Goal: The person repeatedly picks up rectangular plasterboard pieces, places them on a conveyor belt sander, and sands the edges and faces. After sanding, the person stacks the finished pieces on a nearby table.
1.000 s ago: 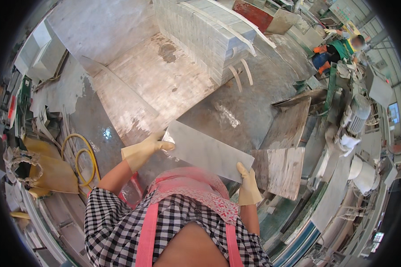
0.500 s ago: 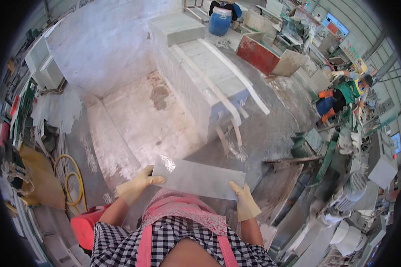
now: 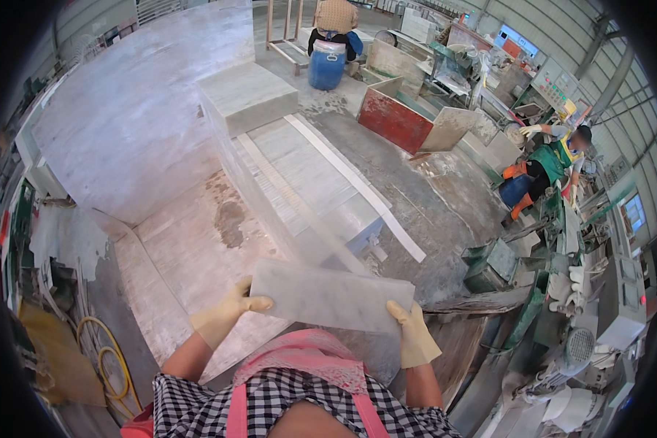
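A flat grey rectangular slab (image 3: 332,298), like a stone tile, is held up in front of my pink apron. Its left end is in the grip of my left hand (image 3: 233,306), which wears a pale yellow rubber glove, with the thumb on the top face. My right hand (image 3: 414,332), gloved the same way, grips the right end, its thumb over the edge. The fingers beneath the slab are hidden. Just beyond the slab lies a long stack of similar slabs (image 3: 306,171), with pale strips (image 3: 358,182) laid along its top.
A large upright whitish panel (image 3: 135,102) and a stained pale board (image 3: 190,270) stand left of the stack. A yellow hose (image 3: 106,365) coils on the left. Machinery (image 3: 580,343) lines the right, where a co-worker in green (image 3: 551,164) sits. Farther back are a red-sided bin (image 3: 394,120) and a blue barrel (image 3: 327,66).
The stack, panel and co-worker have shifted left and lower in the picture, and the stack is nearer. The slab stays in both hands, now overlapping the stack's near end.
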